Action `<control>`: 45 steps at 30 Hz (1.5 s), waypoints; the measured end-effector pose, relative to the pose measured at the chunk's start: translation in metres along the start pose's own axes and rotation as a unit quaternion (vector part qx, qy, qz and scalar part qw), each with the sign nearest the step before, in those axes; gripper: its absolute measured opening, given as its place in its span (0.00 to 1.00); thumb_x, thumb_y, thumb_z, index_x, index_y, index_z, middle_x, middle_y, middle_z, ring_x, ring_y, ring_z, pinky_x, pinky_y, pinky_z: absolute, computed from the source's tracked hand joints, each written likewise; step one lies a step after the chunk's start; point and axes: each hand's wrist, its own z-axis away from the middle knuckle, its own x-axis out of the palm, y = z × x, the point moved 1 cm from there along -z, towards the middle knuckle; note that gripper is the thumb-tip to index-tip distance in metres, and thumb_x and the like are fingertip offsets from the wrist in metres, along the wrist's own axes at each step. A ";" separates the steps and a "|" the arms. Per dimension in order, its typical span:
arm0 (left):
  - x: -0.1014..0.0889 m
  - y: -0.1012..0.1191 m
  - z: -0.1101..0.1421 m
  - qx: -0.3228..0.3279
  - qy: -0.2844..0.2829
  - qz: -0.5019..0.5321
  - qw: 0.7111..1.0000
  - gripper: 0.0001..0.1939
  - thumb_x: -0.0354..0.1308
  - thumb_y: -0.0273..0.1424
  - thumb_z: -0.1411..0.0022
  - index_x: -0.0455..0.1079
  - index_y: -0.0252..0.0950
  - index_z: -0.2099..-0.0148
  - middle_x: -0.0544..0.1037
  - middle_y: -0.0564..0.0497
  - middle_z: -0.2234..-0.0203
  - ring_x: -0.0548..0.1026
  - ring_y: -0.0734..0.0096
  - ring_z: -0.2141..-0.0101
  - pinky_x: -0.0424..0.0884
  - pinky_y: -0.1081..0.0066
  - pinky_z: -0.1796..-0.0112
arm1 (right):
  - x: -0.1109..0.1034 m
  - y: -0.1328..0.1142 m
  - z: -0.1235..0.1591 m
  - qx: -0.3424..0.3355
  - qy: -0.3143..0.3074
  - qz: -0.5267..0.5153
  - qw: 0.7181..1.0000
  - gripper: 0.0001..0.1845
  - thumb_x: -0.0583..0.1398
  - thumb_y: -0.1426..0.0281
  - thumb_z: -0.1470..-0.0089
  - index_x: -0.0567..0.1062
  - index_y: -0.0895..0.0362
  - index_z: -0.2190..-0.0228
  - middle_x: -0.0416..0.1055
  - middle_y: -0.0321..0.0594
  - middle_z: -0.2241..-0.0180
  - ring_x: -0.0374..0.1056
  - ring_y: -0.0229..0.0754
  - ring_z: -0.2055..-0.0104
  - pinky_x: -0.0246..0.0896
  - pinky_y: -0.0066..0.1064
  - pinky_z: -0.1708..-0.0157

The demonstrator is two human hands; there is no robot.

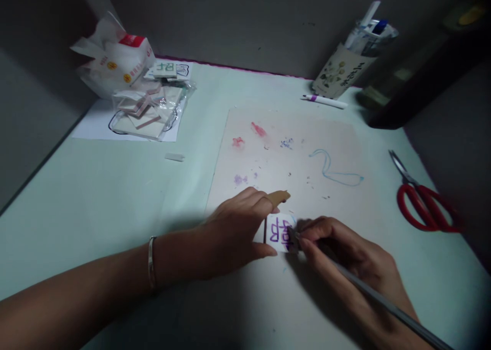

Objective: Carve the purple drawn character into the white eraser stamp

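Note:
My left hand [241,227] pins a small white block [273,232] between thumb and fingers. Purple strokes like written characters cover its top, with a dark line across it by the thumb. Out past the left fingers sticks a tan, pointed piece [280,197], its other end hidden by the hand. Closed in a pinch, my right hand [345,263] grips a slim grey pen-like tool [383,301]. Its tip meets the block's right end; whether it is a blade or a nib I cannot make out. Beneath both hands lies a pale board [245,117] with colored marks.
Red-handled scissors [422,206] lie at the right. A purple marker [325,102] rests before a tilted pen holder [337,68], near a dark bottle-like object [406,79]. Back left are a plastic bag [103,66], bagged white blocks [143,117] and a small white strip [174,157].

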 end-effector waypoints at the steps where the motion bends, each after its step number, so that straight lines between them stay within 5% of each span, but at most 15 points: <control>1: 0.000 0.001 0.000 -0.002 -0.001 0.002 1.000 0.43 0.74 0.31 0.49 0.60 0.34 0.34 0.79 0.45 0.55 0.74 0.56 0.52 0.74 0.59 0.53 | 0.000 0.000 0.000 -0.001 0.001 0.001 1.000 0.10 0.61 0.63 0.39 0.72 0.53 0.71 0.73 0.36 0.73 0.68 0.39 0.72 0.63 0.27 0.73; 11: -0.001 0.002 -0.001 -0.008 -0.004 -0.008 1.000 0.42 0.74 0.31 0.49 0.60 0.35 0.35 0.79 0.45 0.54 0.74 0.56 0.52 0.74 0.60 0.53 | 0.003 -0.004 0.001 0.014 0.018 -0.012 1.000 0.11 0.62 0.62 0.41 0.74 0.54 0.72 0.74 0.39 0.73 0.69 0.40 0.72 0.64 0.28 0.75; 18: 0.000 0.000 0.000 0.000 -0.008 -0.004 1.000 0.44 0.75 0.31 0.50 0.59 0.36 0.34 0.79 0.46 0.55 0.75 0.56 0.53 0.73 0.61 0.54 | -0.002 0.005 -0.006 0.121 0.079 -0.090 0.985 0.13 0.66 0.58 0.47 0.75 0.54 0.74 0.74 0.37 0.75 0.68 0.38 0.74 0.63 0.25 0.77; 30: -0.002 0.002 0.000 -0.003 -0.015 -0.005 1.000 0.44 0.75 0.31 0.50 0.60 0.36 0.35 0.79 0.45 0.54 0.74 0.55 0.53 0.74 0.60 0.54 | -0.005 0.025 -0.006 0.178 0.054 -0.181 0.966 0.14 0.67 0.58 0.45 0.76 0.54 0.72 0.77 0.36 0.73 0.70 0.37 0.71 0.61 0.26 0.71; 36: -0.009 0.005 -0.002 0.000 -0.013 -0.002 1.000 0.46 0.75 0.40 0.49 0.58 0.35 0.34 0.78 0.45 0.53 0.76 0.57 0.53 0.74 0.61 0.53 | -0.006 0.024 -0.006 0.180 0.059 -0.172 0.967 0.15 0.68 0.56 0.46 0.76 0.54 0.72 0.75 0.36 0.74 0.69 0.36 0.72 0.60 0.26 0.72; 41: -0.019 0.009 -0.004 0.011 -0.031 0.002 0.999 0.40 0.69 0.24 0.41 0.53 0.36 0.32 0.76 0.47 0.52 0.76 0.65 0.53 0.72 0.68 0.52 | -0.006 0.021 -0.005 0.182 0.060 -0.187 0.963 0.16 0.68 0.56 0.47 0.75 0.54 0.72 0.76 0.35 0.73 0.68 0.36 0.70 0.60 0.25 0.70; 45: -0.025 0.011 -0.004 0.026 -0.054 -0.015 0.998 0.39 0.66 0.23 0.39 0.52 0.38 0.31 0.76 0.47 0.52 0.74 0.63 0.51 0.71 0.66 0.51 | -0.006 0.020 -0.004 0.182 0.069 -0.192 0.962 0.16 0.68 0.55 0.47 0.75 0.55 0.72 0.76 0.36 0.73 0.67 0.35 0.71 0.59 0.25 0.71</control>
